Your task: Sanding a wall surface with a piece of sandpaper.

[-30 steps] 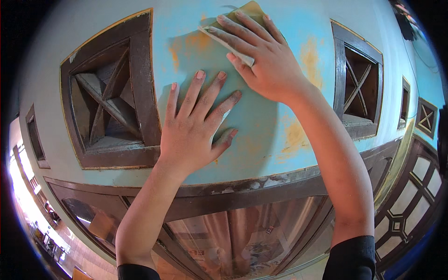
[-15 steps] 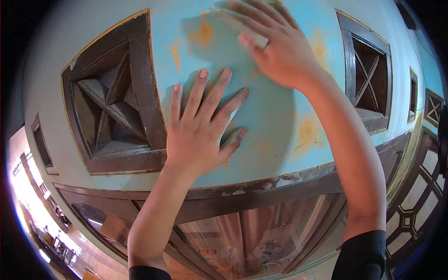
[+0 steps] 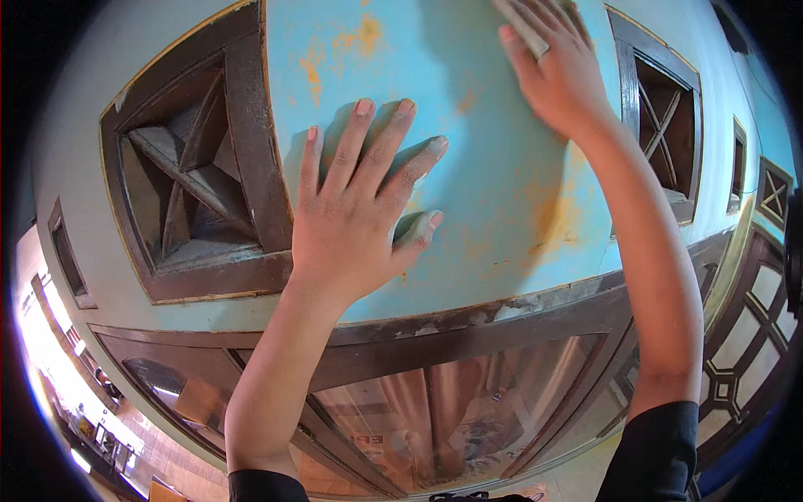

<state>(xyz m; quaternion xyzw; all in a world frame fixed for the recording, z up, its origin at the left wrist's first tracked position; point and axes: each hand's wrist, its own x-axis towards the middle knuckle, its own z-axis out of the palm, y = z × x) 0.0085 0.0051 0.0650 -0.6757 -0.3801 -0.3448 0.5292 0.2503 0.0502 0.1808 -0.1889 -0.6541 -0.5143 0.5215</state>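
Note:
A light blue wall [image 3: 477, 184] with orange-yellow worn patches fills the middle of the view. My left hand [image 3: 351, 197] rests flat against it, fingers spread and fingertips dusty, holding nothing. Higher up and to the right, my right hand [image 3: 565, 79] presses a thin, pale folded piece of sandpaper [image 3: 525, 29] to the wall. Only its beige edge shows between thumb and fingers; the rest is hidden under the hand.
Dark wooden vents with crossed slats flank the patch, one at left [image 3: 188, 167] and one at right [image 3: 665, 125]. Below runs a brown wooden frame [image 3: 468, 335] with chipped paint, above a glass pane [image 3: 452, 418] with curtains behind. A panelled door [image 3: 744, 335] stands far right.
My right hand has slid to the right and slightly up along the wall with the sandpaper. My left hand stays flat on the wall, while the view has shifted a little.

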